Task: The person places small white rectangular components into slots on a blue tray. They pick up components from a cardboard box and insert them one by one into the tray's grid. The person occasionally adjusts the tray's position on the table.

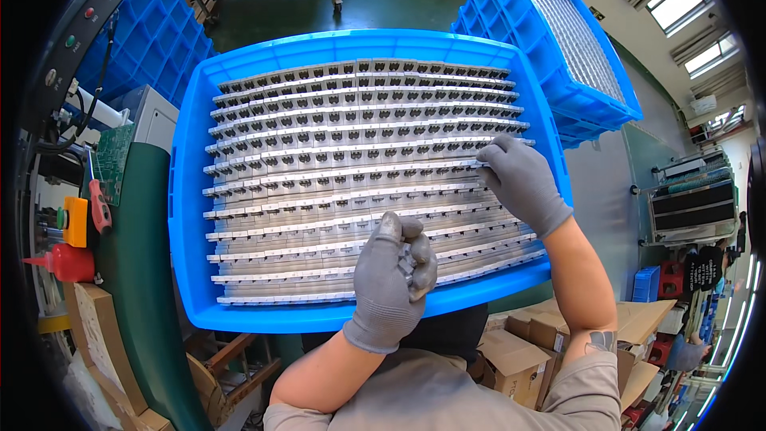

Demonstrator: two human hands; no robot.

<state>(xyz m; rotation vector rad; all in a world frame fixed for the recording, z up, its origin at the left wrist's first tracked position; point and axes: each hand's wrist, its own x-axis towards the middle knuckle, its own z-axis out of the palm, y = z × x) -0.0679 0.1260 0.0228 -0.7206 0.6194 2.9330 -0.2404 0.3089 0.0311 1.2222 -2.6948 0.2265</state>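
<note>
A large blue plastic crate (182, 215) stands before me, filled with closely set rows of small white-and-grey parts (335, 146) with dark fittings along their tops. My left hand (391, 271), in a grey work glove, is held palm up over the near rows. Its fingers curl around a few small grey pieces (407, 262), partly hidden by the glove. My right hand (519, 178), gloved the same way, reaches the right end of a middle row. Its thumb and fingers are drawn together there, and what lies between the fingertips is hidden.
Another blue crate (550, 40) of similar parts stands at the far right, with stacked blue crates (152, 24) at the far left. On the green left-hand bench (148, 271) lie a red-handled screwdriver (99, 201) and a red bottle (70, 262). Cardboard boxes (515, 359) sit at the lower right.
</note>
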